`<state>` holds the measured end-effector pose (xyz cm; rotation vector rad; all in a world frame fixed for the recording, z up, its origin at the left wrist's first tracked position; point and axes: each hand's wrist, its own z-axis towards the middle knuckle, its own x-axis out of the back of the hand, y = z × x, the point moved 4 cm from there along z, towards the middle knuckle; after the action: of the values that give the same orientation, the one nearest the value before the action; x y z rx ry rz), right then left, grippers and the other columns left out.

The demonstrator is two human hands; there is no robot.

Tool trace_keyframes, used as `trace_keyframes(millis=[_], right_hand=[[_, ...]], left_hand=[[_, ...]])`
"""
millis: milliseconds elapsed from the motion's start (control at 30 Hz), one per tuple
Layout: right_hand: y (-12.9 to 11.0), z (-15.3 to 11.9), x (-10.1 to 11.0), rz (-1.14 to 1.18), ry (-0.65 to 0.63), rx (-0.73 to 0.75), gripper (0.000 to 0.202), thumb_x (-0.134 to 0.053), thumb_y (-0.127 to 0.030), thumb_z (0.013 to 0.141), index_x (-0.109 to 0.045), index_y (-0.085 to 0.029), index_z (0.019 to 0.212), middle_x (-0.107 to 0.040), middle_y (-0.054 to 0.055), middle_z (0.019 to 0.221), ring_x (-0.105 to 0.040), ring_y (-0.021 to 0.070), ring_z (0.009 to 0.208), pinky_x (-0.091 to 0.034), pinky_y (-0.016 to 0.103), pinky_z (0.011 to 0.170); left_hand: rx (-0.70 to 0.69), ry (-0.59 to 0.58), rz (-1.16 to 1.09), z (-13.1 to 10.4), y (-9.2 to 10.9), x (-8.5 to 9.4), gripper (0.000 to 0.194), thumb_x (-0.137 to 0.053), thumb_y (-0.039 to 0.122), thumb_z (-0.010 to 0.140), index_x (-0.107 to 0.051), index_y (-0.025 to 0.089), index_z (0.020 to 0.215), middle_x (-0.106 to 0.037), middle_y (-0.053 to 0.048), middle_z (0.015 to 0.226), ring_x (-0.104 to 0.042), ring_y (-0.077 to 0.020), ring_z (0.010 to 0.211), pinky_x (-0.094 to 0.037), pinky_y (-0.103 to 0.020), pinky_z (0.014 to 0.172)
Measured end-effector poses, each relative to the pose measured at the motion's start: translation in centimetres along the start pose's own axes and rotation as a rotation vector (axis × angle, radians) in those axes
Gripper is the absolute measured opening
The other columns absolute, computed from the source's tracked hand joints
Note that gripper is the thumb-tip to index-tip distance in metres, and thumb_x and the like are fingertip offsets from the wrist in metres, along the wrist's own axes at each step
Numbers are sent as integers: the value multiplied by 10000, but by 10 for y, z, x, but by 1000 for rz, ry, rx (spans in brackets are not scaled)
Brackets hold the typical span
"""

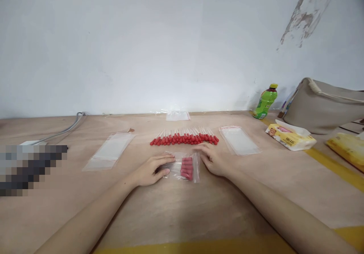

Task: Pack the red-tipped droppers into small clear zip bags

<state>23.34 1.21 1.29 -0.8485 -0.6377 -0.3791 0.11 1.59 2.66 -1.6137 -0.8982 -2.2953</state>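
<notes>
A clear zip bag (pixel 176 166) lies flat on the table between my hands, with several red-tipped sticks (pixel 187 168) inside, their red ends toward the right. My left hand (pixel 153 169) rests on the bag's left end, fingers apart. At the bag's upper right corner is my right hand (pixel 212 159), its fingers bent and spread a little, beside the zip edge. Just beyond the hands, a row of loose red-tipped sticks (pixel 184 138) lies with the red ends toward me.
Flat clear bags lie at left (pixel 109 151) and right (pixel 239 140), another (pixel 178 116) by the wall. Farther right are a green bottle (pixel 265 101), a yellow tissue pack (pixel 290 136), another yellow pack (pixel 347 149) and a grey bag (pixel 324 108). A cable (pixel 62 129) runs at left.
</notes>
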Motion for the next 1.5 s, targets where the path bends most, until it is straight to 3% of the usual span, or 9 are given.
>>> trace_keyframes(millis=[67, 167, 300, 433, 533, 733, 1000, 1333, 1500], right_hand=[[-14, -3, -1, -55, -143, 111, 328, -437, -117, 812, -583, -248, 1074, -566, 60, 1103, -485, 193, 1035, -368, 393, 895], [-35, -6, -6, -92, -323, 194, 306, -461, -210, 838, -569, -279, 1116, -592, 38, 1108, -485, 192, 1047, -337, 400, 914], [-55, -9, -15, -105, -430, 289, 376, -502, -352, 825, -511, -270, 1192, -560, 42, 1185, -460, 205, 1094, -286, 418, 948], [-48, -9, -16, -81, -315, 197, 344, -490, -384, 831, -554, -246, 1140, -584, 62, 1121, -490, 202, 1036, -335, 395, 910], [-35, -8, -10, -46, -141, 122, 255, -467, -333, 848, -609, -207, 1019, -614, 70, 985, -525, 180, 944, -395, 346, 848], [-24, -5, -4, -52, -3, 56, 196, -459, -291, 848, -621, -181, 838, -601, 59, 832, -545, 163, 804, -442, 304, 742], [-30, -6, -5, -82, -26, 111, 162, -467, -252, 839, -610, -189, 795, -590, 58, 848, -547, 159, 794, -452, 299, 726], [-29, -6, -6, -105, -16, 113, 174, -463, -269, 837, -610, -192, 788, -587, 61, 867, -551, 164, 810, -455, 308, 740], [-28, -6, -8, -114, -6, 109, 182, -458, -273, 839, -612, -193, 786, -591, 65, 878, -550, 170, 815, -446, 314, 737]], left_hand=[[-2, -7, 64, -4, -7, 8, 367, -429, 237, 855, -501, 240, 1215, -490, -47, 1282, -409, -205, 1203, -327, -398, 1012], [108, 148, 262, -9, -17, 25, 334, -410, 203, 842, -570, 229, 1134, -533, -57, 1231, -430, -238, 1173, -306, -458, 1001], [273, 322, 367, -8, -1, 30, 301, -402, 242, 853, -604, 167, 1063, -594, -94, 1107, -522, -227, 1030, -390, -394, 924], [271, 151, 375, -6, 38, 6, 327, -428, 350, 854, -561, 209, 1117, -551, -85, 1171, -513, -242, 1046, -425, -365, 869], [406, -53, 463, -14, 49, -2, 342, -443, 225, 832, -525, 246, 1163, -590, -88, 1096, -577, -258, 919, -463, -352, 716], [696, -212, 537, -36, 5, 33, 220, -432, 88, 748, -626, 163, 820, -634, -116, 799, -612, -247, 714, -418, -305, 607], [854, -223, 612, -39, -72, 67, 189, -470, 101, 725, -584, 130, 873, -629, -165, 919, -602, -299, 848, -413, -337, 694], [858, -233, 547, -21, -91, 77, 265, -520, 126, 650, -611, 158, 897, -640, -128, 926, -602, -290, 825, -427, -320, 656], [834, -50, 554, 18, -97, 79, 389, -460, 251, 743, -550, 165, 1112, -551, -138, 1153, -539, -269, 1012, -413, -310, 783]])
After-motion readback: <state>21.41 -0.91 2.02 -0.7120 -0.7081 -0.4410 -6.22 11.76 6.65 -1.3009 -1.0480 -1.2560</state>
